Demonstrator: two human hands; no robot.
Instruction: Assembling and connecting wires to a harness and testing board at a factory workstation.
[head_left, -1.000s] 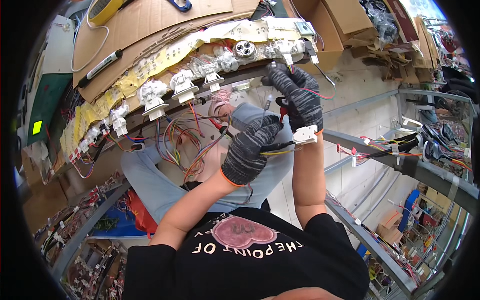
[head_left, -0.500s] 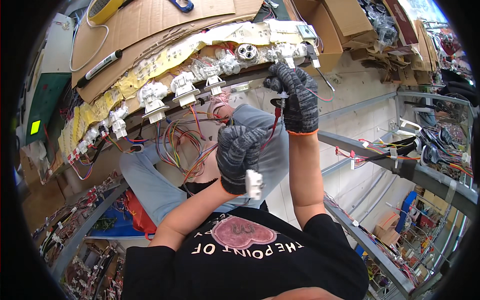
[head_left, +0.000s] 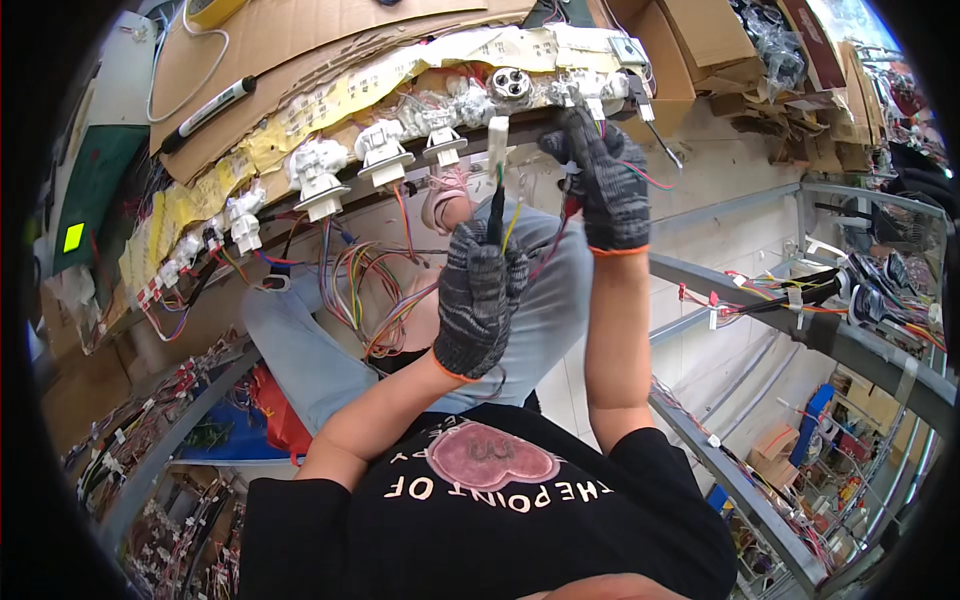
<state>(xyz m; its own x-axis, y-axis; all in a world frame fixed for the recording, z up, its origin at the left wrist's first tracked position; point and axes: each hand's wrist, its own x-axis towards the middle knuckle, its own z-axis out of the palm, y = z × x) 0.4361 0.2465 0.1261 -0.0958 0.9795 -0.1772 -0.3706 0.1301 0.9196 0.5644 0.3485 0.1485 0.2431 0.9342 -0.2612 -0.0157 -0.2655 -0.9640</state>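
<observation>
My left hand (head_left: pixel 478 300), in a grey knitted glove, is closed around several wires of a wiring harness. A white plug connector (head_left: pixel 498 140) points up above its fingers on a black-sleeved lead, beside a yellow-green wire (head_left: pixel 513 226). My right hand (head_left: pixel 610 190), gloved alike, is raised just below the right end of the fixture row, curled around a dark red wire (head_left: pixel 571 204); the wire's end is partly hidden by the fingers. Close above is a white connector socket (head_left: pixel 598 88) on the fixture. A bundle of coloured wires (head_left: pixel 355 285) hangs left of my left hand.
A cardboard-topped bench (head_left: pixel 330 60) carries a row of white sockets (head_left: pixel 383 150) and a round socket (head_left: pixel 511 84) along its edge. A black and white marker (head_left: pixel 208 115) lies there. Metal rack bars (head_left: pixel 850 350) with hung harnesses run at the right. Cardboard boxes (head_left: pixel 700 45) stand beyond.
My left hand has turned upright, swinging the white plug connector from below the hand to above it. My right hand has shifted slightly right and stays near the fixture.
</observation>
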